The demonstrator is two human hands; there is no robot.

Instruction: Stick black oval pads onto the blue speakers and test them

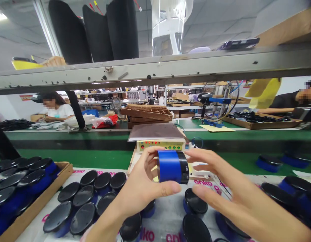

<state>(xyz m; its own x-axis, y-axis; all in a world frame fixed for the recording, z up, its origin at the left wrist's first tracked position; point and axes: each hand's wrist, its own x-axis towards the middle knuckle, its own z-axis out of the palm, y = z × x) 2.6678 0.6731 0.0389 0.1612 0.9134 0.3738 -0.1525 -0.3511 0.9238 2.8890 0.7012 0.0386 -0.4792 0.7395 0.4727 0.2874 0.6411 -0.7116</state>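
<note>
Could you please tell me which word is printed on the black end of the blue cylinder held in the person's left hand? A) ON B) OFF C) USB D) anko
B. The word OFF shows in light lettering on the black end of the blue cylinder gripped by the left hand.

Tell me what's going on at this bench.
A person's left hand holds a blue-and-black cylindrical unit, its black end marked OFF, while the open right hand is right beside it. More such units lie on a printed white sheet and in a shallow brown tray. Ahead sits a panel with red and green lights. A co-worker sits across the bench.
</note>
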